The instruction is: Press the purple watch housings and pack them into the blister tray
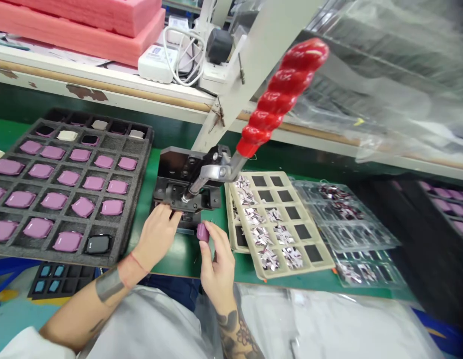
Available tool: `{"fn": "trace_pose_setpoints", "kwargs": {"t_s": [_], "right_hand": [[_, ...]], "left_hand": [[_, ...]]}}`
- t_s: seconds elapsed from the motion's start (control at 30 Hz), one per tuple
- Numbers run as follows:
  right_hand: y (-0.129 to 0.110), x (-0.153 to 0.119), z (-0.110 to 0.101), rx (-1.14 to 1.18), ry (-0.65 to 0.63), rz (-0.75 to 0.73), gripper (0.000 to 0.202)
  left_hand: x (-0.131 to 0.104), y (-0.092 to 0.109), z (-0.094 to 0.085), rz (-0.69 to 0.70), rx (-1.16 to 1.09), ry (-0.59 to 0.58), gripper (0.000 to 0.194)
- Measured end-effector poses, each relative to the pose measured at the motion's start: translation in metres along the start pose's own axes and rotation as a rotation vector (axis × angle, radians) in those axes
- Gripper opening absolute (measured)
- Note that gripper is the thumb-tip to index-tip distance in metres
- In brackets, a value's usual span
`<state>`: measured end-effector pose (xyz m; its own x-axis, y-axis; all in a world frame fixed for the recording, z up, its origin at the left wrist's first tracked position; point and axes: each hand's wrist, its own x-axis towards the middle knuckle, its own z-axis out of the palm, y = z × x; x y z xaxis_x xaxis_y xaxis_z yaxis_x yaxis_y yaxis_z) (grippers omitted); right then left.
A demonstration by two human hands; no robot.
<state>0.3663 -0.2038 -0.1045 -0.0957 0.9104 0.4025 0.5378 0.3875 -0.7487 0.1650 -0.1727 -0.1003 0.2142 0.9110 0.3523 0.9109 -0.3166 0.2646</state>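
The spiral red grip (283, 94) looks like glossy plastic, its shaft (238, 165) bare silvery metal, and the press body (175, 167) smooth black metal. The purple piece (203, 232) in the right hand (218, 264) has a smooth, satin finish, while the dark grey tray (136, 199) looks like rough, matt foam. The beige tray (296, 271) is dull moulded plastic, the slivers (268, 259) in it mirror-shiny; the stacked clear trays (381, 237) are glossy plastic. The pink blocks (81, 27) look like matt foam, and the shelf's white paint (141, 99) is chipped
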Motion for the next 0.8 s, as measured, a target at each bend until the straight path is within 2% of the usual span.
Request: {"fn": "trace_pose_setpoints", "kwargs": {"t_s": [0.1, 0.23, 0.4, 0.53, 0.6, 0.7, 0.73, 0.8], "right_hand": [[0.004, -0.007, -0.007, -0.024, 0.022, 0.003, 0.045], [0.002, -0.012, -0.005, -0.04, 0.077, -0.043, 0.049], [-0.014, 0.006, 0.012, -0.03, 0.089, -0.166, 0.054], [-0.027, 0.021, 0.022, -0.016, 0.097, -0.249, 0.057], [-0.031, 0.021, 0.023, -0.023, 0.129, -0.296, 0.061], [-0.035, 0.016, 0.026, -0.02, 0.124, -0.446, 0.063], [-0.036, 0.016, 0.027, -0.015, 0.091, -0.524, 0.06], [-0.041, 0.023, 0.026, -0.011, 0.004, -0.703, 0.047]], "left_hand": [[0.002, 0.0, 0.004, 0.035, -0.026, -0.063, 0.044], [-0.014, 0.005, -0.002, 0.037, -0.009, -0.095, 0.051], [-0.017, 0.012, 0.002, -0.012, 0.033, -0.113, 0.055], [-0.024, 0.016, 0.001, -0.07, -0.12, -0.049, 0.052], [-0.04, 0.02, -0.01, -0.074, -0.31, 0.012, 0.054], [-0.067, 0.027, -0.039, -0.132, -0.642, 0.102, 0.061], [-0.072, 0.029, -0.05, -0.188, -0.726, 0.14, 0.057], [-0.076, 0.026, -0.073, -0.287, -0.858, 0.186, 0.036]]}}
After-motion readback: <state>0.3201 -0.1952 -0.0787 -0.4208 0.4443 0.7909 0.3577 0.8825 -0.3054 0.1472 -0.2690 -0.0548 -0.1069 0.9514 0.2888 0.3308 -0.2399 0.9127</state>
